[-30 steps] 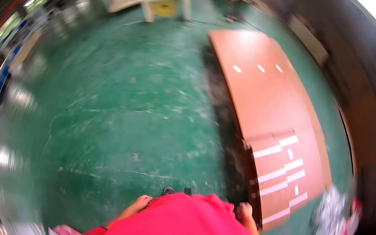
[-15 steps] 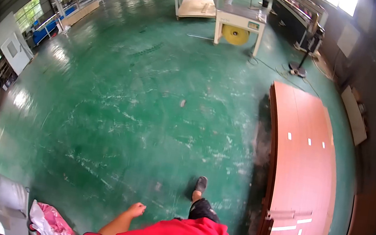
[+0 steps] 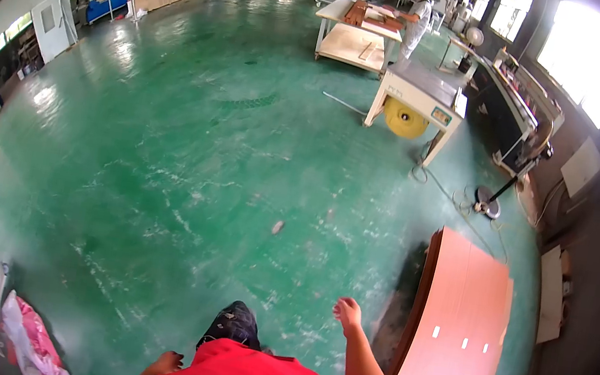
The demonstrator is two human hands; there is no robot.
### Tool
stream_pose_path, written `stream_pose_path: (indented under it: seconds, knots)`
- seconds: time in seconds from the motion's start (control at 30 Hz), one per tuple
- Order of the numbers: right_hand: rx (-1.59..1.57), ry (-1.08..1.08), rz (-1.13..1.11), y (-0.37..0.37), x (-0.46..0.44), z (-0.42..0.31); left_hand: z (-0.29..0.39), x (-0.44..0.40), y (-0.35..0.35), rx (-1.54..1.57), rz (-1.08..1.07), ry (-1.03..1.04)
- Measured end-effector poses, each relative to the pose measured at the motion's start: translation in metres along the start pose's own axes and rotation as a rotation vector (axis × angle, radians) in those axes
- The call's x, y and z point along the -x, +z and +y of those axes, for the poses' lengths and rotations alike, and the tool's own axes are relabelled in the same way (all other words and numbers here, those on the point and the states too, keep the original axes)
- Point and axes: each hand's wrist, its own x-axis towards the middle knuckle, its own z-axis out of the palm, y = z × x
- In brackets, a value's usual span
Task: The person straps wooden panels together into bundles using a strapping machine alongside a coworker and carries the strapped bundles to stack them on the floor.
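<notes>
We judge the step as walking. The right hand (image 3: 349, 314), nearest the panel stack (image 3: 456, 312) on the floor (image 3: 201, 173), holds nothing, grip slightly apart; of the left hand (image 3: 169, 361), we cannot tell. Touching the stack calls for reaching rightward.

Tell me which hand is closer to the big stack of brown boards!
The right. The right hand is out beside the stack, not touching it; the left hand is low on the body's other side, farther away.
</notes>
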Motion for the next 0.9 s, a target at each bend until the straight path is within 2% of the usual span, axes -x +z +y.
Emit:
stream_pose_path:
  seconds: [0.07, 0.17, 0.23, 0.27, 0.3, 0.33, 0.37, 0.4, 0.43, 0.47, 0.5, 0.53, 0.57, 0.63, 0.73, 0.77, 0.83, 0.9]
  knots:
    - [0.038, -0.142, -0.051, 0.046, -0.042, -0.083, -0.002, -0.060, -0.031, 0.380, 0.065, -0.257]
    - [0.144, -0.274, -0.118, 0.079, -0.122, -0.128, 0.002, -0.168, -0.090, 0.804, 0.222, -0.672]
    - [0.297, -0.251, -0.048, 0.078, -0.167, -0.121, 0.006, -0.246, -0.139, 0.758, 0.194, -0.665]
    - [0.507, -0.142, -0.063, 0.065, -0.178, -0.107, 0.010, -0.284, -0.167, 0.728, 0.182, -0.662]
    - [0.710, -0.038, -0.077, 0.063, -0.188, -0.121, 0.020, -0.334, -0.208, 0.548, 0.072, -0.610]
    - [0.693, 0.141, -0.060, 0.054, -0.178, -0.130, 0.035, -0.384, -0.245, 0.372, -0.037, -0.560]
    - [0.856, 0.211, -0.142, 0.021, -0.203, -0.083, 0.046, -0.429, -0.270, 0.199, -0.149, -0.515]
    - [0.971, 0.165, -0.249, -0.005, -0.207, -0.065, 0.056, -0.481, -0.297, -0.058, -0.099, -0.217]
    - [1.108, 0.081, -0.342, -0.056, -0.233, 0.008, 0.108, -0.511, -0.346, 0.054, 0.003, -0.248]
    - [1.282, 0.046, -0.295, -0.080, -0.234, 0.035, 0.158, -0.535, -0.388, 0.213, 0.178, -0.207]
    - [1.039, 0.401, -0.003, -0.069, -0.208, -0.007, 0.198, -0.568, -0.435, 0.255, 0.146, -0.138]
    - [0.850, 0.582, 0.165, -0.050, -0.201, -0.047, 0.226, -0.609, -0.470, 0.346, 0.141, -0.081]
    - [0.753, 0.639, 0.238, -0.040, -0.215, -0.066, 0.237, -0.663, -0.491, 0.500, 0.157, 0.061]
    - [0.640, 0.684, 0.303, -0.019, -0.267, -0.103, 0.334, -0.673, -0.583, 0.669, 0.183, 0.220]
    - [0.549, 0.667, 0.312, 0.015, -0.369, -0.134, 0.380, -0.744, -0.655, 0.678, 0.216, 0.270]
    - [0.531, 0.648, 0.302, 0.025, -0.407, -0.139, 0.379, -0.772, -0.668, 0.640, 0.201, 0.215]
    - [0.520, 0.551, 0.264, 0.046, -0.492, -0.147, 0.353, -0.820, -0.680, 0.562, 0.171, 0.090]
    - [0.508, 0.282, 0.195, 0.053, -0.598, -0.110, 0.306, -0.857, -0.682, 0.268, 0.231, -0.067]
